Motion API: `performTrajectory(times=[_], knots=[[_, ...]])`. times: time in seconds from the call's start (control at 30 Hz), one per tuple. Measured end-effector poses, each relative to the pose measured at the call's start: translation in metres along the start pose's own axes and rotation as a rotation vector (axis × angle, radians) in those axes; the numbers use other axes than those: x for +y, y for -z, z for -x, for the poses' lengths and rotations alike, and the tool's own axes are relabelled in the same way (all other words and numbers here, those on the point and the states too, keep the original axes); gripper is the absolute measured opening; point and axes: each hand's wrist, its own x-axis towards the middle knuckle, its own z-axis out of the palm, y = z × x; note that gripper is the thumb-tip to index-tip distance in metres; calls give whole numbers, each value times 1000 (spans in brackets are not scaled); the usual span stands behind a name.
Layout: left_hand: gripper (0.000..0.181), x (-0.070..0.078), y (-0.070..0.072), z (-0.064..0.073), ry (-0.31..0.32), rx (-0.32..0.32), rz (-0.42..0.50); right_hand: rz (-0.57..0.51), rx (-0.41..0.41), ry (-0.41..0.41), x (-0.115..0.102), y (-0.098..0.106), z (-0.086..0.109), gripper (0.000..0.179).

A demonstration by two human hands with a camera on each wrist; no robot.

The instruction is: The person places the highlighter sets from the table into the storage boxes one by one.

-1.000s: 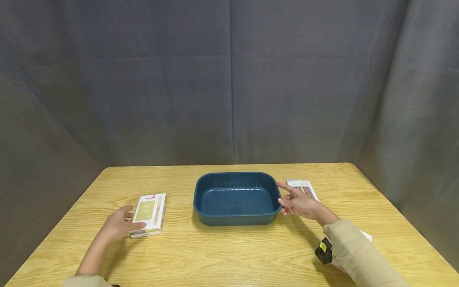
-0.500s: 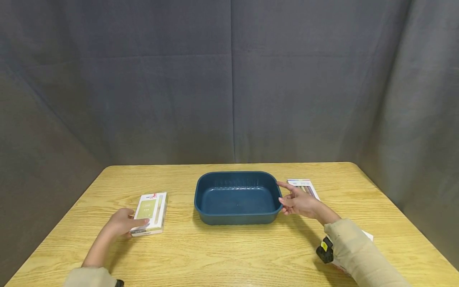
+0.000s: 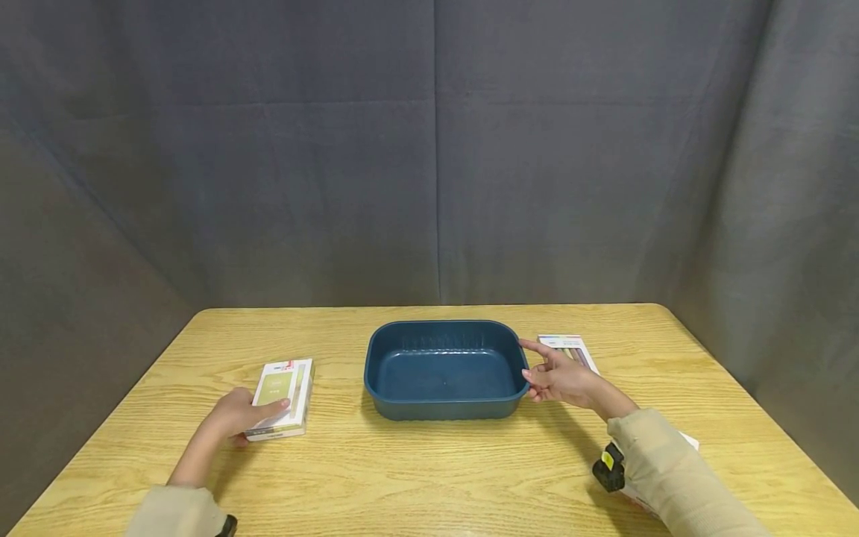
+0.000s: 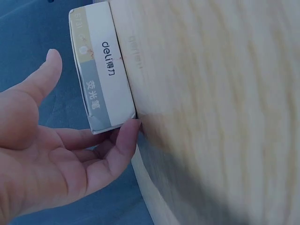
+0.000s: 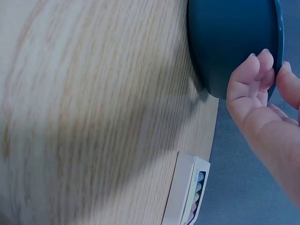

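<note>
At the left of the table lies a white and yellow-green box of highlighters [image 3: 277,382]. My left hand [image 3: 236,412] is at its near left corner, thumb reaching over the top. In the left wrist view the fingertips [image 4: 129,133] touch the box's lower edge near the table, while the thumb [image 4: 49,70] stands apart from the top face. A dark blue plastic basin [image 3: 446,410] sits mid-table with nothing in it. My right hand [image 3: 567,382] pinches its right rim, thumb at the rim and curled fingers against the outer wall [image 5: 220,42].
Behind the right hand lies a white box with coloured sticks in its window [image 3: 564,343], also seen in the right wrist view. Another white box [image 3: 689,440] is mostly hidden under the right sleeve [image 3: 671,470]. Grey curtains [image 3: 335,186] surround the wooden table [image 3: 403,477].
My left hand has moved forward and right along the box of highlighters, its thumb reaching farther over the top. My right hand and the basin stay in place.
</note>
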Motion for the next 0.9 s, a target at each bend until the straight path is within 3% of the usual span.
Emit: performTrajectory(times=[0.27, 0.5, 0.9], knots=[[38, 4, -3, 0, -43, -24, -41, -9, -2, -9, 3, 1, 0, 66], [37, 7, -4, -3, 16, -16, -46, -7, -5, -9, 2, 2, 2, 66], [34, 16, -9, -7, 35, 40, -58, 4, 6, -21, 0, 4, 4, 65]])
